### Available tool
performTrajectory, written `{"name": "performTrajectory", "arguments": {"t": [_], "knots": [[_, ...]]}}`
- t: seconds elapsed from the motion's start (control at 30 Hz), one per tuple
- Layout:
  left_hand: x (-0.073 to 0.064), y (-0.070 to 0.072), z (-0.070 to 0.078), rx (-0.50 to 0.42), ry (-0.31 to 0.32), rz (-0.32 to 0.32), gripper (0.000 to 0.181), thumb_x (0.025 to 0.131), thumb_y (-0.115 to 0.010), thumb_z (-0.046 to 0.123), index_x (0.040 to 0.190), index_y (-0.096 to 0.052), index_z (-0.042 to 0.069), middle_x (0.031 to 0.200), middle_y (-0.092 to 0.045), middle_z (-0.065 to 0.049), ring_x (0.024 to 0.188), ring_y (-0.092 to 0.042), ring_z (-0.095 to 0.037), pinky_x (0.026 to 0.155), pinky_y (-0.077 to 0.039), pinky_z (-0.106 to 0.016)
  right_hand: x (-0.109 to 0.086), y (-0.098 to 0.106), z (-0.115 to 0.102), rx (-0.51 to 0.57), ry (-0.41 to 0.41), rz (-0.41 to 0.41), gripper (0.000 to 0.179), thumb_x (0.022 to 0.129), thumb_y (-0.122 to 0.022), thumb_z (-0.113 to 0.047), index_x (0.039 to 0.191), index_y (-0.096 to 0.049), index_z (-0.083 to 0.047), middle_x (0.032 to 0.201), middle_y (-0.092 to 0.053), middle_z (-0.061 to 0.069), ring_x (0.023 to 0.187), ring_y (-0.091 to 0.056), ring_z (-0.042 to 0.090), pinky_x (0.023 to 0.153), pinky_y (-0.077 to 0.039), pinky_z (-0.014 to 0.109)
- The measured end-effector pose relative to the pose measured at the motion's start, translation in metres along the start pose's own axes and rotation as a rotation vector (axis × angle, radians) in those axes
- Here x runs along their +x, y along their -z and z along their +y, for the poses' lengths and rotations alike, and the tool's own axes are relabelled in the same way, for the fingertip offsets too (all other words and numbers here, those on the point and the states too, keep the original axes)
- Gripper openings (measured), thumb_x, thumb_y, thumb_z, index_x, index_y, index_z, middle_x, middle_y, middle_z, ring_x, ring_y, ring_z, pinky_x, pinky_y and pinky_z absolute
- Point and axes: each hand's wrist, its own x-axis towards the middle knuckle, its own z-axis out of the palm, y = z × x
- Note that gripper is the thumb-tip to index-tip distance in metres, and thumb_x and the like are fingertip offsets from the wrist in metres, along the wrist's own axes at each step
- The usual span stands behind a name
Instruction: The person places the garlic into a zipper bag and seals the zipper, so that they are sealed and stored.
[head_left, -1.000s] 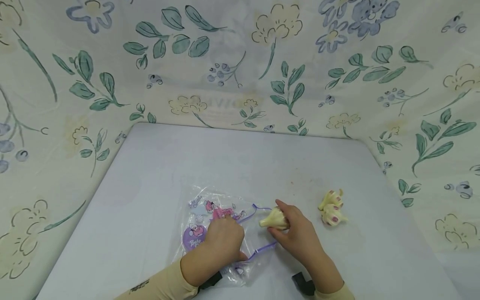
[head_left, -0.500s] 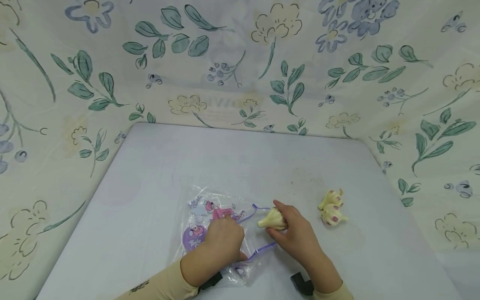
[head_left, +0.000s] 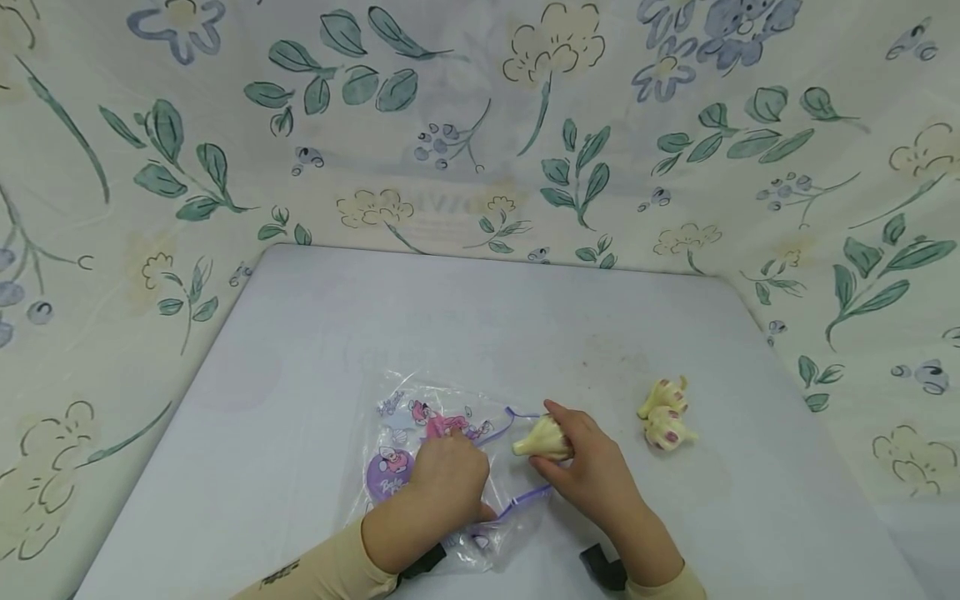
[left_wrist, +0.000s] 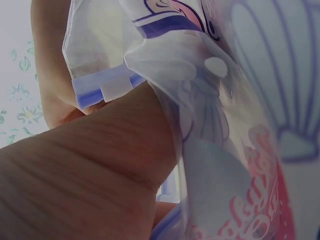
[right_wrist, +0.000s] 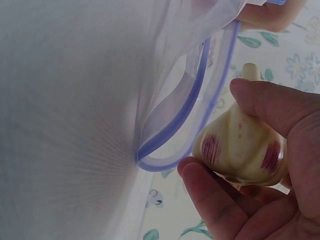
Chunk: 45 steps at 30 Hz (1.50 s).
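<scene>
My right hand (head_left: 596,467) holds a garlic bulb (head_left: 543,439) between thumb and fingers, its stem pointing left. The bulb is pale yellow with purple streaks, plain to see in the right wrist view. It is right at the mouth of a clear plastic zip bag (head_left: 396,475) printed with pink and purple cartoon figures. Purple zip strips (right_wrist: 192,102) line that mouth, which gapes toward the bulb. My left hand (head_left: 452,477) lies over the bag and grips it by the opening, thumb near the lower strip; its fingertips are mostly hidden by bag and hand.
Two more garlic bulbs (head_left: 666,428) lie close together on the white table (head_left: 465,317), right of my right hand. Small specks dot the tabletop behind the bag. A floral cloth (head_left: 480,183) hangs along the back and sides.
My right hand has shifted slightly left with the garlic bulb, bringing it a little nearer the bag's opening. My left hand and the bag stay in place.
</scene>
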Motion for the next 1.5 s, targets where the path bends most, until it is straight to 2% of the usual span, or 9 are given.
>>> {"name": "performTrajectory", "arguments": {"t": [0.23, 0.63, 0.83, 1.07, 1.3, 1.5], "knots": [[-0.0008, 0.0015, -0.0003, 0.004, -0.003, 0.003, 0.068, 0.053, -0.086, 0.073, 0.073, -0.076, 0.009, 0.093, -0.075, -0.017, 0.069, -0.068, -0.024, 0.053, -0.050, -0.037, 0.0000, 0.0000, -0.0021, 0.000, -0.010, -0.005, 0.077, 0.072, -0.092, -0.025, 0.140, -0.058, -0.014, 0.123, -0.068, 0.005, 0.109, -0.068, 0.019, 0.090, -0.056, 0.040], [-0.0001, 0.0009, 0.0003, 0.007, 0.000, 0.012, 0.069, 0.053, -0.085, 0.074, 0.074, -0.077, 0.009, 0.101, -0.075, -0.020, 0.073, -0.071, -0.025, 0.055, -0.052, -0.038, 0.0018, -0.0002, -0.0022, 0.002, 0.047, 0.005, 0.076, 0.073, -0.092, -0.024, 0.140, -0.058, -0.013, 0.122, -0.068, 0.005, 0.109, -0.069, 0.020, 0.090, -0.057, 0.038], [-0.0003, 0.0018, 0.0021, 0.011, 0.005, -0.005, 0.072, 0.054, -0.083, 0.076, 0.078, -0.079, 0.009, 0.104, -0.075, -0.020, 0.073, -0.070, -0.024, 0.055, -0.052, -0.037, 0.0021, 0.0007, -0.0023, -0.002, 0.067, 0.007, 0.076, 0.072, -0.092, -0.024, 0.139, -0.058, -0.012, 0.121, -0.068, 0.005, 0.108, -0.069, 0.020, 0.090, -0.057, 0.038], [-0.0005, 0.0033, 0.0021, 0.020, 0.006, -0.012, 0.071, 0.054, -0.084, 0.076, 0.077, -0.078, 0.008, 0.100, -0.075, -0.019, 0.068, -0.067, -0.022, 0.053, -0.052, -0.037, 0.0012, -0.0012, -0.0018, -0.003, 0.064, 0.001, 0.077, 0.072, -0.093, -0.024, 0.140, -0.058, -0.013, 0.122, -0.068, 0.005, 0.108, -0.069, 0.019, 0.090, -0.057, 0.036], [-0.0005, 0.0049, 0.0016, 0.017, 0.007, -0.033, 0.073, 0.055, -0.084, 0.075, 0.082, -0.080, 0.007, 0.107, -0.075, -0.021, 0.074, -0.070, -0.024, 0.057, -0.055, -0.038, 0.0021, -0.0021, -0.0023, 0.000, 0.081, 0.011, 0.077, 0.072, -0.093, -0.024, 0.140, -0.058, -0.013, 0.121, -0.068, 0.005, 0.107, -0.069, 0.018, 0.089, -0.057, 0.036], [-0.0010, 0.0040, 0.0016, 0.021, 0.006, -0.028, 0.073, 0.055, -0.084, 0.075, 0.082, -0.080, 0.007, 0.107, -0.075, -0.021, 0.071, -0.070, -0.024, 0.056, -0.054, -0.037, 0.0019, -0.0021, -0.0031, 0.003, 0.080, 0.004, 0.076, 0.072, -0.092, -0.024, 0.140, -0.058, -0.012, 0.121, -0.068, 0.005, 0.106, -0.068, 0.018, 0.089, -0.057, 0.036]]}}
